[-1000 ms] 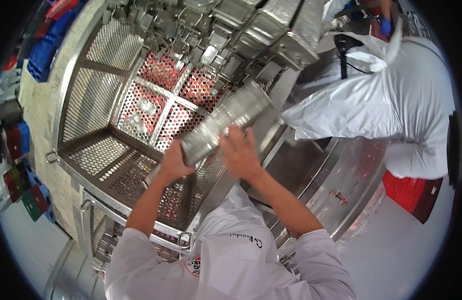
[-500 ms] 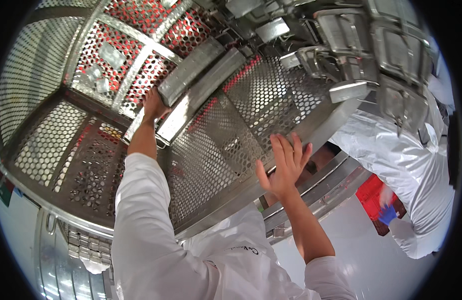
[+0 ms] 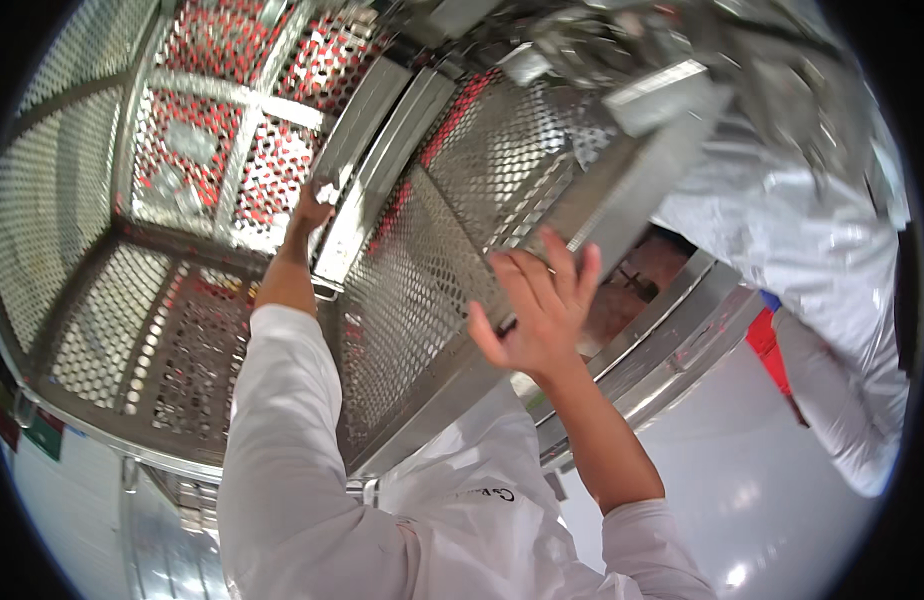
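Observation:
My left hand (image 3: pixel 310 212) reaches into a large perforated metal cage (image 3: pixel 422 410), its fingers closed round the near end of a long, narrow metal mould (image 3: pixel 366 112). A second long metal mould (image 3: pixel 387 165) lies alongside it, close to the right. My right hand (image 3: pixel 542 305) is held up with fingers spread, at the cage's solid metal rim (image 3: pixel 632 185). No object shows in its grasp. I cannot tell whether its palm touches the rim.
Red showing through holes marks the cage's far wall (image 3: pixel 182 130). Blurred metal frames (image 3: pixel 622 40) crowd the upper right. A co-worker in a white gown (image 3: pixel 782 260) stands on the right, near a red crate (image 3: pixel 768 350). A metal ledge (image 3: pixel 672 330) runs below the rim.
The whole view has shifted a little. My right hand has moved left along the rim, fingers still spread. My left hand stays at the mould's end. The co-worker's blue-gloved hand has mostly gone from sight.

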{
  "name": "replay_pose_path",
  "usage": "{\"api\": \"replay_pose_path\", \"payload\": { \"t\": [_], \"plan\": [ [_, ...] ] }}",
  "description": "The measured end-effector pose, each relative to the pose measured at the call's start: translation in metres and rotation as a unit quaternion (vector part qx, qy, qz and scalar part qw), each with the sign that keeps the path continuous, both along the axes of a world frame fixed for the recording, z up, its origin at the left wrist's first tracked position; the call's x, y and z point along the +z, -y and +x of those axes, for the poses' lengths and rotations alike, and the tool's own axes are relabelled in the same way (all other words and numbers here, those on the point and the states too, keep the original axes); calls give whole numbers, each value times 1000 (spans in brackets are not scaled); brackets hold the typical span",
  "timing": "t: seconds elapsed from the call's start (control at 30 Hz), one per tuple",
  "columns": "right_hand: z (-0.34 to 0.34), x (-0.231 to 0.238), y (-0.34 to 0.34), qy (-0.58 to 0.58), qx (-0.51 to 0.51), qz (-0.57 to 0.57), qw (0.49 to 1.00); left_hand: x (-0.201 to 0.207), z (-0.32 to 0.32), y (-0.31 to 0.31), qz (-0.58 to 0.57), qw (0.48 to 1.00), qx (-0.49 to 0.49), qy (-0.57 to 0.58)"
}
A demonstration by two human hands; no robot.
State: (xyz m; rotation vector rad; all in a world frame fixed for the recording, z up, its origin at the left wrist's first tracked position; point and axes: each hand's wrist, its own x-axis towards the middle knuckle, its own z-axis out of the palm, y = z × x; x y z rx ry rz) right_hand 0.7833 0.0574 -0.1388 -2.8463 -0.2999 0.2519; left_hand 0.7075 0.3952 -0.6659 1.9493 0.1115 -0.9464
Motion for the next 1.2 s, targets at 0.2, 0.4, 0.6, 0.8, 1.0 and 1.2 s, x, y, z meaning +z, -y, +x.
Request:
{"api": "replay_pose_path", "payload": {
  "t": [0.2, 0.4, 0.6, 0.8, 1.0, 1.2],
  "plan": [
    [-29, 10, 20, 51, -28, 96, 994, 116, -17, 0, -44, 998, -40, -26],
    [-122, 66, 41, 148, -95, 295, 939, 434, 32, 88, -3, 944, 150, 295],
    [-390, 150, 86, 106, -355, 294, 881, 647, -120, 380, -329, 910, -161, 192],
    [-682, 168, 47, 214, -694, 137, 674, 586, -351, 540, -85, 715, -662, 208],
    [-932, 110, -67, 117, -947, -182, 237, 575, -383, 598, -50, 870, -488, 46],
    [-910, 28, -93, 250, -961, -113, -27, 630, -414, 699, -141, 820, -519, 197]
  ]
}}
